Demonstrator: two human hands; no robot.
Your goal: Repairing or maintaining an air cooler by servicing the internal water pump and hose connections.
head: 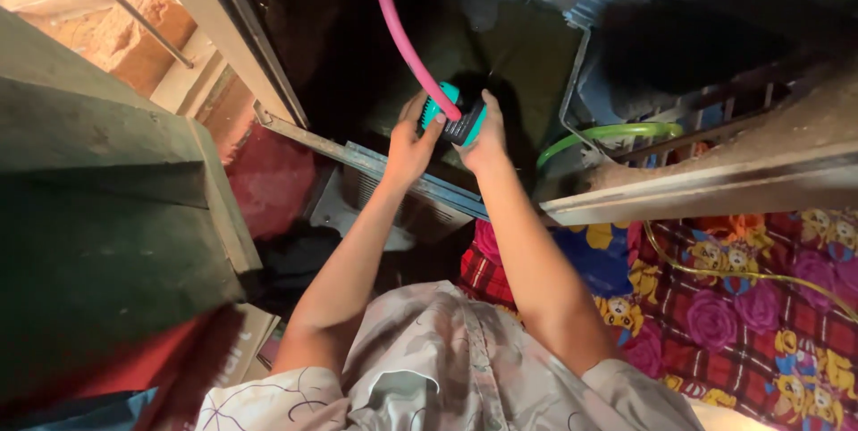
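I had both hands out over the dark gap beyond the metal ledge (pixel 393 167), closed around a small teal and black device (pixel 456 118). My left hand (pixel 409 140) gripped its left end, fingers curled around the body; my right hand (pixel 483 131) clamped the right side, thumb on top. A pink hose (pixel 398 24) ran down from above straight into the device, between my two grips.

The device hung in the air, carried by nothing but my hands, just past the ledge edge and above a black, wet-looking floor. In my judgement that was the main risk: if either grip slackened, the device would drop into the gap, out of easy reach. The hose looked taut, so a hard tug could pull it off its fitting or wrench the device sideways. A green hose (pixel 608 133) curved near my right wrist by the grey concrete slab (pixel 715 185); my forearm could snag it. The patterned bedcover (pixel 733 306) lay well apart.
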